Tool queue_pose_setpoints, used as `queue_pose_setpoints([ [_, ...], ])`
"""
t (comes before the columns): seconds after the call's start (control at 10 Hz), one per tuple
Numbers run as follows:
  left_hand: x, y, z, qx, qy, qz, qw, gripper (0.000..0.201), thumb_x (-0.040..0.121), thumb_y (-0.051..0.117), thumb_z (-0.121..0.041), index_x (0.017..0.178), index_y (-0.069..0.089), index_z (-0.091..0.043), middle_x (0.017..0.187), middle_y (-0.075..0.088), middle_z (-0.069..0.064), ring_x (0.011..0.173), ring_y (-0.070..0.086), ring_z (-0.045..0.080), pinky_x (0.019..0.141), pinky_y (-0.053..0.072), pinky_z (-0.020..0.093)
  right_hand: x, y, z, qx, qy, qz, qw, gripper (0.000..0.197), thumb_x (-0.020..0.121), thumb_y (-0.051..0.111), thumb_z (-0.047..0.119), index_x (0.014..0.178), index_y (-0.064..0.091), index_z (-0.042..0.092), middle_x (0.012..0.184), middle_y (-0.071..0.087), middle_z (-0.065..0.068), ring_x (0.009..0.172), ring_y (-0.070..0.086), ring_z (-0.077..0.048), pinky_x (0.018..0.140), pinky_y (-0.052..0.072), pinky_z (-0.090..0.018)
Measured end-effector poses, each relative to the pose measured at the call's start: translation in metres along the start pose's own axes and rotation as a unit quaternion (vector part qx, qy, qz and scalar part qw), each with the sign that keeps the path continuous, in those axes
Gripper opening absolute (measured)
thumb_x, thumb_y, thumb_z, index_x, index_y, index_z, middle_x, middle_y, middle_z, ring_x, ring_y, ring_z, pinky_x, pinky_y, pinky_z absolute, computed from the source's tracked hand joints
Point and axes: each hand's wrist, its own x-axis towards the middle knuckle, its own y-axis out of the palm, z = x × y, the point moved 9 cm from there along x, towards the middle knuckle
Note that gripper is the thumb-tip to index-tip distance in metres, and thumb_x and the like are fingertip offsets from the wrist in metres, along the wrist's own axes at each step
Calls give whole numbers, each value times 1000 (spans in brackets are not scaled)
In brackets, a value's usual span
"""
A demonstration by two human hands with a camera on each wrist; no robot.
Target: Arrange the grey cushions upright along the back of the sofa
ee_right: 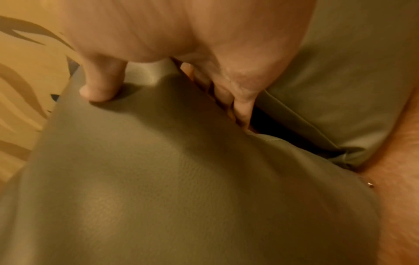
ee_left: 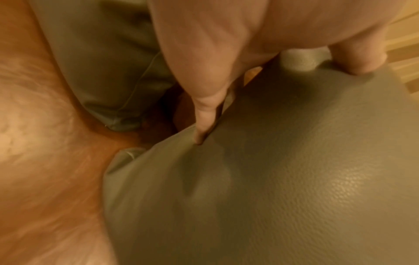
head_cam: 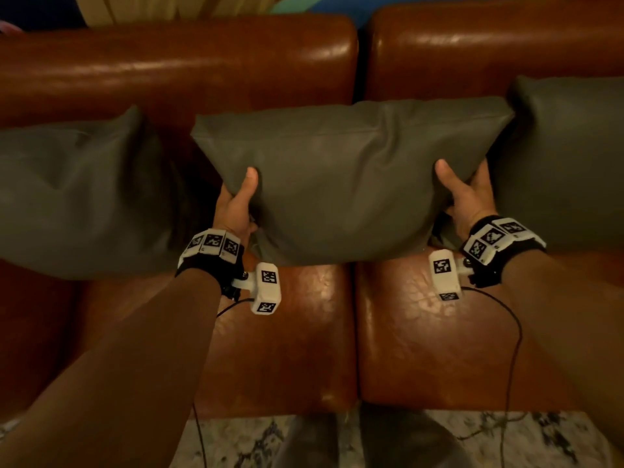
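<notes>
A grey middle cushion (head_cam: 347, 184) stands upright on the brown leather sofa (head_cam: 175, 65), over the gap between two seats. My left hand (head_cam: 236, 204) grips its left edge, thumb on the front face, fingers behind. My right hand (head_cam: 467, 194) grips its right edge the same way. In the left wrist view the fingers (ee_left: 204, 100) dig into the cushion's (ee_left: 283, 179) seam. In the right wrist view the thumb (ee_right: 102, 84) presses the cushion's (ee_right: 170, 179) front. A left grey cushion (head_cam: 77, 197) and a right grey cushion (head_cam: 567, 163) lean against the backrest on either side.
The sofa's seat (head_cam: 287, 339) lies bare in front of the middle cushion. A patterned rug (head_cam: 236, 444) covers the floor at the sofa's front edge. Thin black cables (head_cam: 516, 336) trail from both wrist cameras over the seat.
</notes>
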Motion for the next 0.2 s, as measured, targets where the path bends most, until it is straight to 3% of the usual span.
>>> queue_pose_setpoints([
  [0.1,-2,-7,-1,21,4,-24,999,64,86,54,-61,145,36,-42,151,43,-6,127,42,21,109,36,56,0,-3,7,-1,4,11,1000,80,72,78,45,140,37,41,137,56,11,121,56,-14,96,49,-43],
  [0.2,-8,-32,10,-11,17,-115,993,63,87,42,-69,142,43,-39,149,46,-6,129,46,22,104,40,49,-14,-26,-8,30,40,-6,999,71,71,78,50,133,45,38,136,56,7,120,57,-17,91,51,-41],
])
